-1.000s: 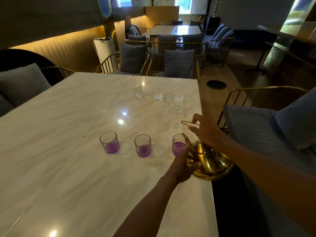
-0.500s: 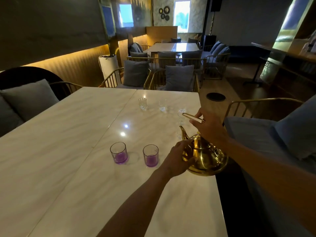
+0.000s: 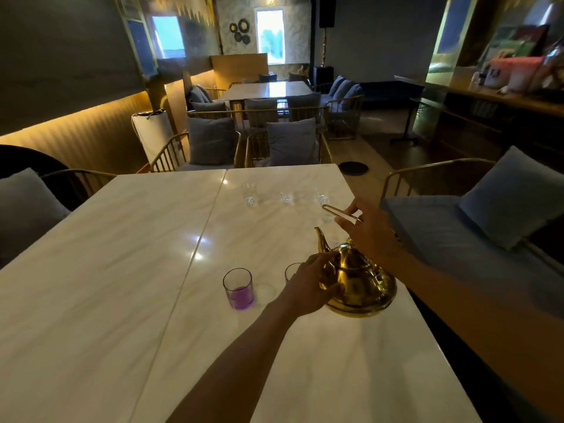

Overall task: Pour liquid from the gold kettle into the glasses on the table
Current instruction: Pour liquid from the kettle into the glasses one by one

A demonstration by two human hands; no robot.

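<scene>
The gold kettle [image 3: 360,282] is upright near the right edge of the white marble table [image 3: 122,270], spout toward the far side. My right hand [image 3: 370,232] grips its thin raised handle. My left hand [image 3: 308,285] cups the kettle's left side, thumb and fingers against the body. A glass with purple liquid [image 3: 238,289] stands just left of my left hand. A second glass [image 3: 291,271] shows only its rim behind that hand. Three clear glasses [image 3: 249,193] [image 3: 287,196] [image 3: 322,196] stand in a row at the table's far end.
Gold-framed chairs with grey cushions [image 3: 210,145] [image 3: 291,141] stand beyond the far edge. A cushioned seat [image 3: 457,239] sits close on the right, another cushion [image 3: 24,209] on the left. A dark round object [image 3: 354,168] lies on the floor.
The kettle has come back from its tilt over the rightmost purple glass to upright. That glass is now hidden behind my hand and the kettle. The view has lifted toward the room.
</scene>
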